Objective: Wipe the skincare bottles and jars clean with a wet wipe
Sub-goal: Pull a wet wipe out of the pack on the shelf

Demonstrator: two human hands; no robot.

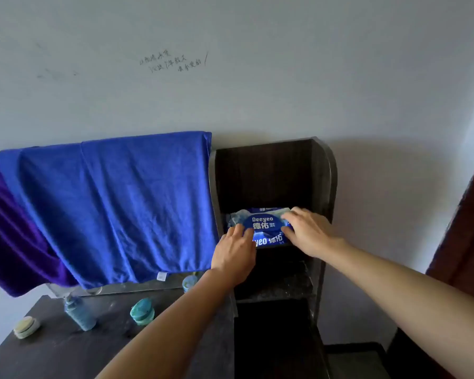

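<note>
A blue wet wipe pack [262,224] with white lettering lies on the upper shelf of a dark wooden shelf unit [323,170]. My left hand [234,251] presses its fingers on the pack's front left edge. My right hand [308,231] grips the pack's right end. On the dark table [66,348] at lower left stand a pale blue bottle [80,313], a teal-lidded jar [142,311], a cream jar [26,327] and a small teal jar [189,282] partly hidden behind my left forearm.
A blue towel [115,203] and a purple towel [8,236] hang over a rail against the white wall, above the table. Lower shelves of the unit look dark. A reddish-brown door [468,242] is at the right edge.
</note>
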